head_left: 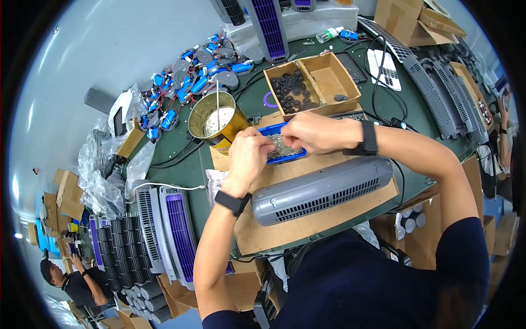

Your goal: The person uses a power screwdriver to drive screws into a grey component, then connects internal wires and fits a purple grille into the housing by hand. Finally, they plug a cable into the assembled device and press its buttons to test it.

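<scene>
Both hands meet over a shallow blue tray (285, 143) heaped with small metal screws (281, 147), which lies on a sheet of brown cardboard (307, 219) on the green table (427, 131). The left hand (247, 156), at about nine o'clock from the tray, has its fingers curled and pinched down into the screws, though whether it actually grips any cannot be told. The right hand (312, 131), at about two o'clock from the tray, is loosely clenched with its fingertips at the tray's far edge; what it holds, if anything, is hidden. Each wrist wears a black band. A long grey vented housing (323, 189) lies on the cardboard at five o'clock from the tray, just beside the left wrist. A round brass-coloured tin (216, 122) stands at ten o'clock, near the tray. A cardboard box (312, 82) holding small black wheels (290, 90) sits at twelve o'clock. Farther off at eleven o'clock lies a pile of blue batteries with wires (192, 77). Purple-grilled grey covers (170, 230) are stacked at eight o'clock, well apart.
</scene>
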{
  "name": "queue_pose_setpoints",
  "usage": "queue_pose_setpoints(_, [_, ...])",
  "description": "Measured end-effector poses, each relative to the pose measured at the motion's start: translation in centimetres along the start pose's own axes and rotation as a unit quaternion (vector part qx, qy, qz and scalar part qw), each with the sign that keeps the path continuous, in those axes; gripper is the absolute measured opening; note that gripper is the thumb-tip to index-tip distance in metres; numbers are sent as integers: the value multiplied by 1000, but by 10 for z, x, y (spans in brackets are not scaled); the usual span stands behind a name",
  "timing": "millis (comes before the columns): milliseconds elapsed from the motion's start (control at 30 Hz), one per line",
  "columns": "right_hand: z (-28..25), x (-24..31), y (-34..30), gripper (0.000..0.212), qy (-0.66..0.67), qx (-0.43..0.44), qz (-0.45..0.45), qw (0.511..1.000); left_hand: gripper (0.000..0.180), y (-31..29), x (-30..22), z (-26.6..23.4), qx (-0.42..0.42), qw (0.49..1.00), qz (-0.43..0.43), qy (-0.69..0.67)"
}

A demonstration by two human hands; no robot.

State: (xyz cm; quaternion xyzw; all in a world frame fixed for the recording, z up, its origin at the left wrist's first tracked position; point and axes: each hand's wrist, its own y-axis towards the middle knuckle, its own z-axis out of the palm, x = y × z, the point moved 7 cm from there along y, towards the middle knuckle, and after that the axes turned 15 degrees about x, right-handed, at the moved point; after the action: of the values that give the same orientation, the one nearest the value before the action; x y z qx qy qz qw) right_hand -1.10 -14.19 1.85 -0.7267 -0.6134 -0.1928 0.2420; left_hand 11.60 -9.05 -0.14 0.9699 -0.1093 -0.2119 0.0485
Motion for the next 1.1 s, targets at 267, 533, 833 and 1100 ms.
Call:
queue_pose_setpoints(267, [15,8,-61,8,100,106,19,989,10,-73,-62,-54,-13,953,-134,-273])
queue_pose_setpoints(533, [22,11,-50,22,81,74,-7,994,14,-114,-112,18,-8,906,-96,-413])
queue_pose_setpoints(833, [21,13,-48,24,130,79,-37,988,12,-117,-124,49,-45,890,-158,-425])
queue_pose_setpoints(1100, [22,13,-51,27,138,82,-34,987,7,-110,-131,57,-47,909,-159,-382])
